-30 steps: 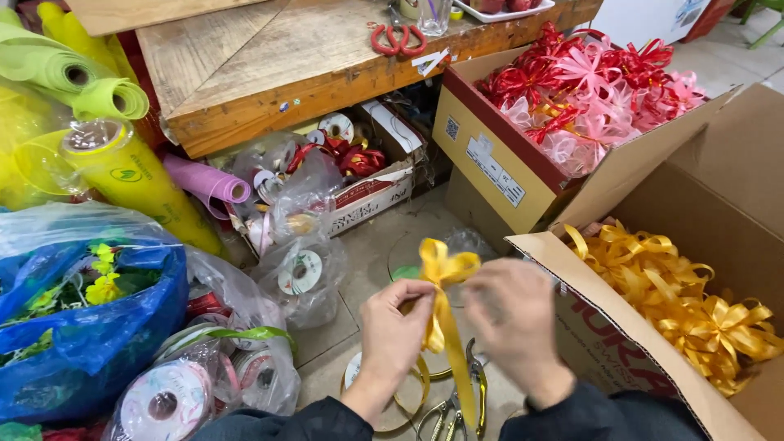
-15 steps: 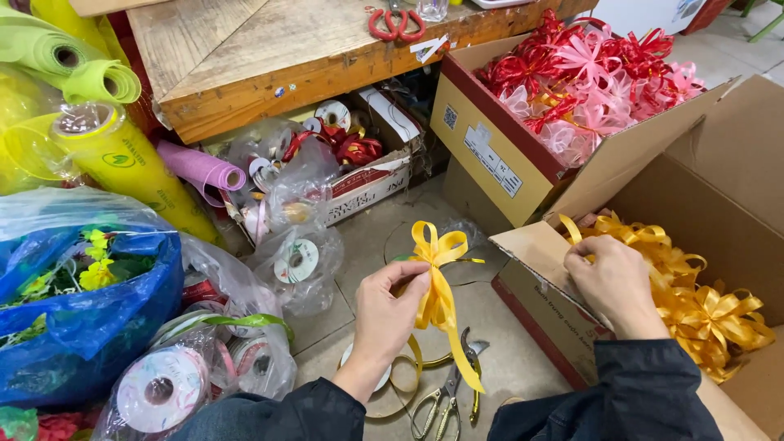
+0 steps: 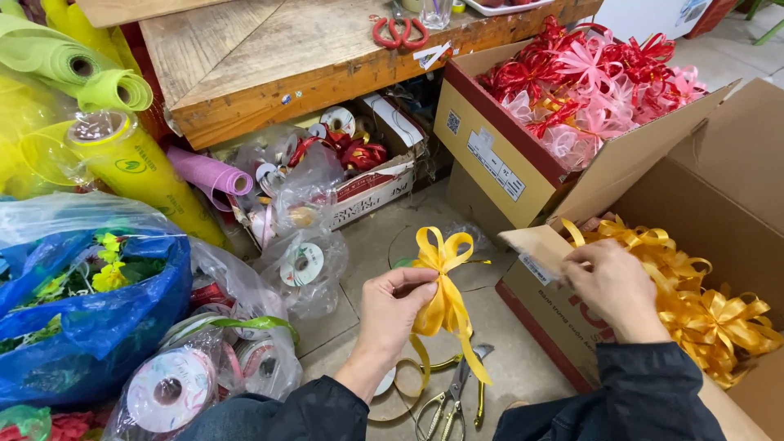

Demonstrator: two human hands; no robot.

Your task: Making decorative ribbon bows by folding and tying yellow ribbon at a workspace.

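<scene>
We see the left hand [image 3: 398,306] pinching a yellow ribbon bow [image 3: 442,282] at its knot between thumb and fingertips, holding it above the concrete floor [image 3: 384,237], between the bags of ribbon spools [image 3: 298,265] and the cardboard box [image 3: 572,322]. The bow's long axis runs roughly upright: its glossy satin loops fan upward and its flat tails hang down, sloping slightly to the right, above the scissors [image 3: 457,392] on the floor. The right hand [image 3: 614,286] rests on the rim of the cardboard box with its fingers curled at the flap; we cannot tell whether they grip anything. Inside lie shiny golden bows [image 3: 710,314], crinkled and looped.
</scene>
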